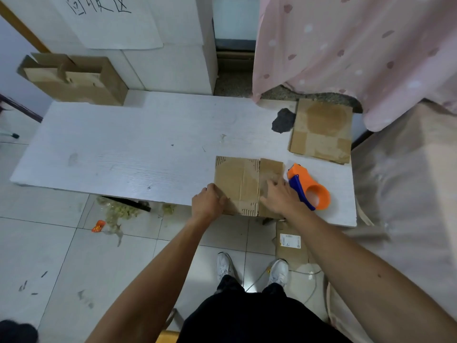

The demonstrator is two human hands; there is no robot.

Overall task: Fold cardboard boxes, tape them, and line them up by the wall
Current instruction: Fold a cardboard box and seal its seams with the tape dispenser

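Head view: I steady the box (pixel 243 185) at the table's (pixel 123 149) near edge, left hand (pixel 209 200) gripping its side, right hand (pixel 279 194) flat on the flaps; taping seems pending, tape dispenser (pixel 309 188) alongside; second box (pixel 74 80) at the wall.

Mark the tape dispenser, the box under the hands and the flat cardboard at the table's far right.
tape dispenser (pixel 310 183): head view, orange body.
box (pixel 237 179): head view, left top flap.
flat cardboard (pixel 321 129): head view, middle of its face.
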